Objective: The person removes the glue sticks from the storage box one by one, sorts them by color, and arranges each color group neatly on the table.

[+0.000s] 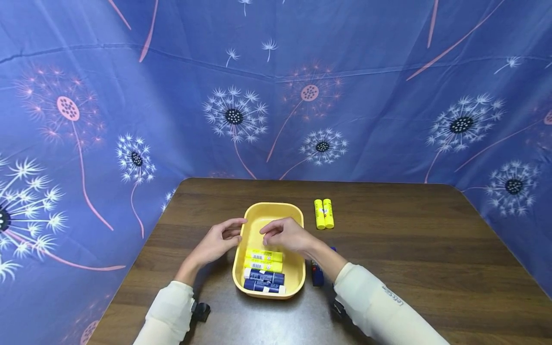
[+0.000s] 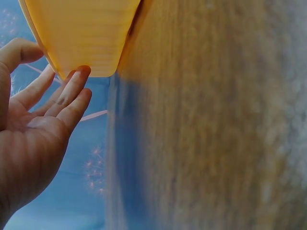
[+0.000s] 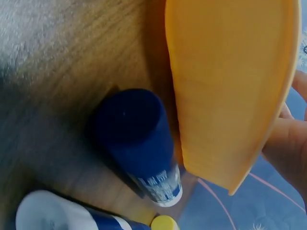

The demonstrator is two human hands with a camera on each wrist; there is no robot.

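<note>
A yellow plastic tray (image 1: 269, 207) stands on the table. Across its near half lie two yellow glue sticks (image 1: 264, 265) and two blue glue sticks (image 1: 264, 276), side by side. My left hand (image 1: 220, 239) is at the tray's left side, its fairly straight fingers touching the rim and outer wall; the left wrist view shows fingertips (image 2: 82, 72) against that wall. Over the middle of the tray hovers my right hand (image 1: 286, 235), just beyond the yellow sticks, its fingers loosely bent and nothing visible between them. The tray wall hides most of it in the right wrist view.
Two more yellow glue sticks (image 1: 324, 213) lie together on the table, right of the tray. Closer in, a blue glue stick (image 1: 317, 274) is partly under my right forearm; the right wrist view shows it (image 3: 139, 139) beside another with a white end (image 3: 45, 211). Patterned blue cloth (image 1: 276, 96) hangs behind.
</note>
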